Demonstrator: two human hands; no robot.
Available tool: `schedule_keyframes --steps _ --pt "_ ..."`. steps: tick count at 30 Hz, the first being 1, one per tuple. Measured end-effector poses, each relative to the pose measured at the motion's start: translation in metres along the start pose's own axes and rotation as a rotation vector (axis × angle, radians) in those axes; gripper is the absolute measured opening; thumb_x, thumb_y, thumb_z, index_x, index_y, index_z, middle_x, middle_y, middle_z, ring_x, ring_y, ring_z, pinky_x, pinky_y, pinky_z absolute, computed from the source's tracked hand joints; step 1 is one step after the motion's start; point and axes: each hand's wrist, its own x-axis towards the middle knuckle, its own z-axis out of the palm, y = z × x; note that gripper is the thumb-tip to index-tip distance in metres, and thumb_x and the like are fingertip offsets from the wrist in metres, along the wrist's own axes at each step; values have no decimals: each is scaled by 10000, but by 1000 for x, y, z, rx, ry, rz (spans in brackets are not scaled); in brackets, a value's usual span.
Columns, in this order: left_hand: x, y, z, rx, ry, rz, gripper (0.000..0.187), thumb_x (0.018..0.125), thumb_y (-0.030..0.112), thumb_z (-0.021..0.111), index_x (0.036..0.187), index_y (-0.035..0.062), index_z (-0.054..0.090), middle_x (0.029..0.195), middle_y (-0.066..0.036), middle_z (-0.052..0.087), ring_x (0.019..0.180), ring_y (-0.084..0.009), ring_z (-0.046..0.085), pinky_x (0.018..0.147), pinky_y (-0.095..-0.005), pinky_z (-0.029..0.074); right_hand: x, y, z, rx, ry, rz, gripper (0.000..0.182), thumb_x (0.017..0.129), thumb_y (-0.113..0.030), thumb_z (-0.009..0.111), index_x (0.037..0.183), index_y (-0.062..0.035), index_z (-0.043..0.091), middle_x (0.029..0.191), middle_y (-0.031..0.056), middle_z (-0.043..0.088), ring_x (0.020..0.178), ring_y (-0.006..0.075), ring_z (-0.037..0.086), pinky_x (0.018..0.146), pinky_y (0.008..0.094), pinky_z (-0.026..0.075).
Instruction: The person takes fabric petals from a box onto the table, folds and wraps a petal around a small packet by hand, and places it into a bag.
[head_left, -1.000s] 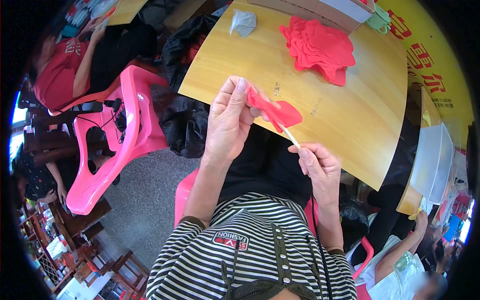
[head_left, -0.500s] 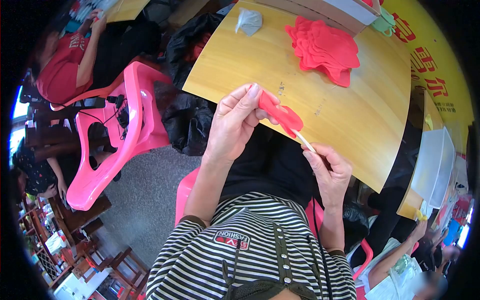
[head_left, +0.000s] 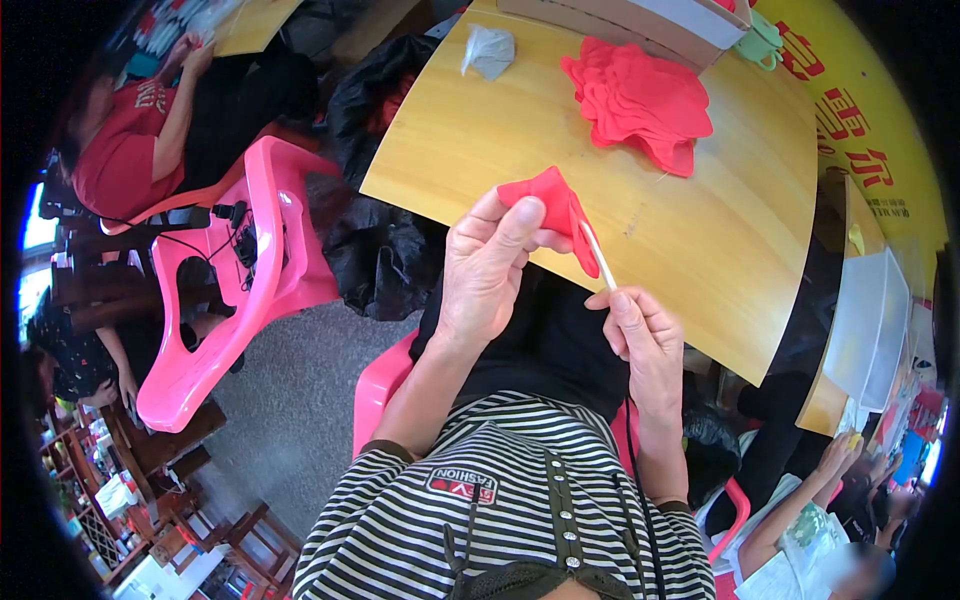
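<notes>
Between the thumb and fingers of my left hand point(head_left: 492, 255) is a small piece of red fabric point(head_left: 545, 195), folded and hanging down on its right side. My right hand point(head_left: 640, 330) pinches the lower end of a thin pale stick point(head_left: 600, 256), whose upper part lies against or inside the fabric's fold; its tip is hidden. Both hands are held up in front of the near edge of the wooden table point(head_left: 450, 150). Beyond them on the table lies a pile of similar red fabric pieces point(head_left: 640, 105).
A cardboard box point(head_left: 630, 30) stands at the table's far edge, with a small clear plastic bag point(head_left: 488, 50) to its left. Left of me are a pink plastic chair point(head_left: 265, 220) and black bags point(head_left: 375, 250). Other people sit at left and lower right.
My left hand has shifted slightly right and the red fabric is turned, now spread wider at the top. The stick has tilted steeper, and my right hand has moved a little left.
</notes>
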Motion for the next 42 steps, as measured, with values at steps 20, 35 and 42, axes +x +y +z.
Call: schedule_keyframes --steps 20,35,42 --pt "3 -23 10 272 59 168 185 955 137 618 966 -35 687 826 -41 629 685 -94 620 655 -223 471 5 2 9 233 -35 139 274 1002 -258 541 933 -22 662 580 -65 452 499 12 332 449 188 212" --pt "19 -21 -8 111 119 22 213 994 159 544 1085 -9 641 998 -95 688 924 -156 645 900 -304 492 14 9 2 2 -79 54 249 1006 -226 529 929 -19 644 595 -61 442 538 17 391 486 180 285" --pt "57 -2 -36 243 199 56 230 977 208 593 1084 8 634 907 -44 666 778 -120 647 687 -267 534 19 13 -42 -496 391 -130 171 986 -155 554 1051 -19 635 727 -16 529 666 69 498 607 239 408"
